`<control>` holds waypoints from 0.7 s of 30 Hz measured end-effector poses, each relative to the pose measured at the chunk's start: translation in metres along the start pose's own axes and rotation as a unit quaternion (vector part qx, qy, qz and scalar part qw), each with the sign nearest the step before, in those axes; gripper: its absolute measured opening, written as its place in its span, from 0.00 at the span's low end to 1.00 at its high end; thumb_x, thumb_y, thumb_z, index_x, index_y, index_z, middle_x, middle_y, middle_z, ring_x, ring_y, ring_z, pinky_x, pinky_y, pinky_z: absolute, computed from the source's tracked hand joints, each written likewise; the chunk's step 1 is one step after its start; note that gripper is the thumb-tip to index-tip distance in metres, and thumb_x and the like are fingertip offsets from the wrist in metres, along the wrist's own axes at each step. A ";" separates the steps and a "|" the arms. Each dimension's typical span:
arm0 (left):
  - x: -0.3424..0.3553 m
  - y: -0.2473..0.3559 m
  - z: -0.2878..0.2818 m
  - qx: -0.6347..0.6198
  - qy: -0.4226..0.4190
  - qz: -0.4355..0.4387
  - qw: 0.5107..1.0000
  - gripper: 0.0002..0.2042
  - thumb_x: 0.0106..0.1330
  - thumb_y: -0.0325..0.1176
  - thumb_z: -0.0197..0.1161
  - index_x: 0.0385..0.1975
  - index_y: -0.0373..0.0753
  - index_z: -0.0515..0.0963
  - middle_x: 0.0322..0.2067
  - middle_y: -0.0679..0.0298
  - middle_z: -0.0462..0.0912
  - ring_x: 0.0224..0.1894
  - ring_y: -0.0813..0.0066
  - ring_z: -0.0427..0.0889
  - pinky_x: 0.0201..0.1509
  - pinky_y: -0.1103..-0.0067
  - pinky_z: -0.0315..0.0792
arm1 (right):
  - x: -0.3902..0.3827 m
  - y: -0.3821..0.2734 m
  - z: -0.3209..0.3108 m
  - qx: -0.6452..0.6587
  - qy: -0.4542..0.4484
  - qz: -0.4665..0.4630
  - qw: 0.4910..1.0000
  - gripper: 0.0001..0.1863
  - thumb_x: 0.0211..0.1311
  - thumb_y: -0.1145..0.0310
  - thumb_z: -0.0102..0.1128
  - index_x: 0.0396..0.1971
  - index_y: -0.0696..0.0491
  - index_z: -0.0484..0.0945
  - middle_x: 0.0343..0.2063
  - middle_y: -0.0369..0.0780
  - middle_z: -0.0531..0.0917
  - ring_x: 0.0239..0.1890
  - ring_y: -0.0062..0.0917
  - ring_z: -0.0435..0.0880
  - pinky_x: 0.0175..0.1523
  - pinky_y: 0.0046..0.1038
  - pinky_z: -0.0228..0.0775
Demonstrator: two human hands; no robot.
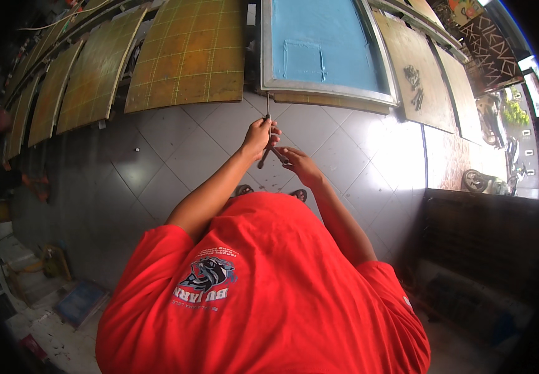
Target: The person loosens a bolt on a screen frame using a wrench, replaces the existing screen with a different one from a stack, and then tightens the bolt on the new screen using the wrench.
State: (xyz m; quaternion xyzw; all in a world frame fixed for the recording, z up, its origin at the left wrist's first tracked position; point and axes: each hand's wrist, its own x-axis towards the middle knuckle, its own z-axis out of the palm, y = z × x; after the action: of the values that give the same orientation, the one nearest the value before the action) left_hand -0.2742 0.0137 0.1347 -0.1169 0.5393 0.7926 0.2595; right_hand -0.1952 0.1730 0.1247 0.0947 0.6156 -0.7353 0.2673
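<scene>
My left hand (258, 138) is closed around a hand tool with a thin metal shaft (268, 107). The shaft points away from me, its tip close to the near edge of a screen-printing frame (328, 88). That frame has a silver metal border and blue mesh (319, 31) with a rectangular outline near its front. A dark handle end (261, 164) sticks out below my left hand; its exact shape is too small to tell. Beside it is my right hand (300, 166), fingers stretched toward the handle and apart. Whether they touch it is unclear.
Yellowish boards with grid lines (185, 56) form a row to the left; paler boards (406, 68) continue right, one bearing a dark mark. Grey floor tiles (163, 143) lie below. Motorbikes (487, 181) stand at far right. A dark bench (481, 230) is at lower right.
</scene>
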 end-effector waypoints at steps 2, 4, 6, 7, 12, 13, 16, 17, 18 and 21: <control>0.001 -0.003 -0.001 -0.082 -0.036 -0.011 0.996 0.11 0.71 0.37 0.43 0.39 0.35 0.68 0.26 0.63 0.75 0.22 0.79 0.71 0.24 0.83 0.67 | 0.007 0.008 0.001 -0.082 -0.001 0.013 0.997 0.21 0.68 0.56 0.43 0.52 0.55 0.70 0.50 0.40 0.74 0.53 0.23 0.69 0.55 0.28 0.61; 0.005 -0.010 -0.005 -0.186 -0.071 -0.020 0.980 0.11 0.71 0.37 0.43 0.39 0.35 0.68 0.26 0.65 0.73 0.22 0.80 0.68 0.26 0.84 0.66 | 0.011 0.011 0.002 -0.082 -0.036 0.020 0.996 0.21 0.68 0.55 0.43 0.52 0.55 0.70 0.48 0.39 0.75 0.52 0.23 0.70 0.54 0.28 0.63; 0.010 -0.014 -0.012 -0.252 -0.119 -0.035 0.960 0.11 0.71 0.37 0.43 0.39 0.35 0.68 0.26 0.66 0.71 0.21 0.81 0.66 0.26 0.85 0.64 | 0.014 0.011 0.000 -0.126 -0.051 0.034 0.990 0.21 0.68 0.55 0.44 0.50 0.55 0.71 0.45 0.38 0.76 0.49 0.22 0.72 0.51 0.27 0.65; 0.012 -0.017 -0.015 -0.285 -0.143 -0.042 0.947 0.11 0.71 0.37 0.43 0.40 0.35 0.68 0.26 0.67 0.70 0.21 0.81 0.64 0.27 0.85 0.63 | 0.015 0.010 -0.002 -0.169 -0.049 0.045 0.983 0.20 0.68 0.56 0.44 0.50 0.55 0.71 0.43 0.38 0.77 0.47 0.22 0.74 0.50 0.26 0.67; 0.016 -0.018 -0.019 -0.292 -0.165 -0.060 0.940 0.12 0.71 0.38 0.43 0.41 0.36 0.69 0.26 0.68 0.70 0.22 0.81 0.65 0.27 0.84 0.64 | 0.004 0.008 -0.003 -0.137 -0.023 0.038 0.990 0.17 0.66 0.58 0.49 0.41 0.57 0.75 0.33 0.35 0.79 0.32 0.18 0.76 0.39 0.21 0.69; 0.016 -0.014 -0.019 -0.285 -0.176 -0.065 0.940 0.12 0.71 0.38 0.43 0.41 0.36 0.69 0.27 0.67 0.71 0.22 0.81 0.67 0.28 0.84 0.65 | 0.004 0.014 -0.011 -0.158 -0.006 0.016 0.987 0.16 0.65 0.59 0.50 0.39 0.57 0.76 0.32 0.35 0.79 0.30 0.17 0.75 0.37 0.20 0.68; 0.014 0.001 -0.021 -0.175 -0.134 -0.087 0.972 0.12 0.70 0.38 0.44 0.42 0.35 0.68 0.27 0.64 0.74 0.25 0.76 0.72 0.32 0.80 0.70 | -0.006 0.009 -0.014 -0.239 0.079 -0.038 0.967 0.14 0.61 0.60 0.57 0.34 0.58 0.79 0.27 0.35 0.79 0.26 0.15 0.73 0.32 0.19 0.66; 0.012 0.006 -0.020 -0.135 -0.128 -0.086 0.979 0.11 0.70 0.38 0.45 0.41 0.36 0.68 0.28 0.63 0.74 0.26 0.75 0.73 0.33 0.79 0.71 | -0.014 0.001 -0.009 -0.269 0.111 -0.053 0.955 0.14 0.59 0.60 0.59 0.33 0.58 0.79 0.26 0.35 0.78 0.25 0.15 0.72 0.31 0.19 0.65; 0.008 0.014 -0.017 -0.093 -0.124 -0.084 0.984 0.11 0.70 0.38 0.46 0.39 0.36 0.68 0.28 0.62 0.75 0.27 0.74 0.75 0.34 0.78 0.72 | -0.022 -0.008 -0.004 -0.282 0.146 -0.078 0.945 0.14 0.57 0.61 0.61 0.32 0.58 0.79 0.25 0.36 0.78 0.24 0.16 0.72 0.30 0.19 0.66; 0.004 0.022 -0.006 -0.021 -0.090 -0.081 0.992 0.11 0.69 0.40 0.47 0.37 0.38 0.68 0.27 0.64 0.74 0.26 0.75 0.74 0.33 0.76 0.72 | -0.043 -0.033 0.023 -0.334 0.212 -0.168 0.903 0.14 0.53 0.62 0.64 0.33 0.58 0.80 0.25 0.38 0.79 0.24 0.19 0.74 0.29 0.21 0.67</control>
State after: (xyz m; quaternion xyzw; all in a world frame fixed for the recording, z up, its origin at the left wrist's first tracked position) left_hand -0.2898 0.0034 0.1485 -0.0940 0.4858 0.7873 0.3677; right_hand -0.1721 0.1662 0.1783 0.0491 0.8740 -0.4831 0.0191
